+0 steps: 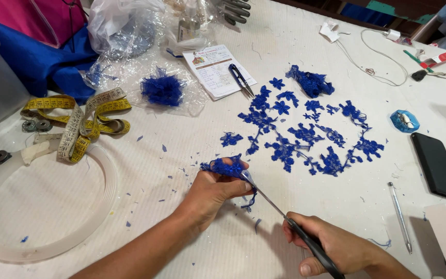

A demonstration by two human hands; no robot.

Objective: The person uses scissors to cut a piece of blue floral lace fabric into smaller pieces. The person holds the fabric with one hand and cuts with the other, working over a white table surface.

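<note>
1. Blue lace piece [225, 167] pinched in left hand [210, 194], fingers closed on it and lifted just off the white table [181, 134], so the edge faces the blades.
2. Right hand [336, 248] wrapped around the black handles of scissors [285, 219]; blades point up-left, tips touching the lace piece, apparently trimming its edge.
3. Small blue scraps [163, 148] scattered around the lace piece, likely cut-offs.
4. Cut lace motifs [305, 132] laid flat beyond the lace piece, up-right, spread apart in a rough ring.
5. Silver pen [399, 217] right of the lace piece; black phone [436, 165] further right.
6. Yellow tape measure [78, 121] up-left of the lace piece; clear hoop [107, 191] to its left.
7. Thread snips [241, 80] on a paper slip [213, 70], well above the lace piece.
</note>
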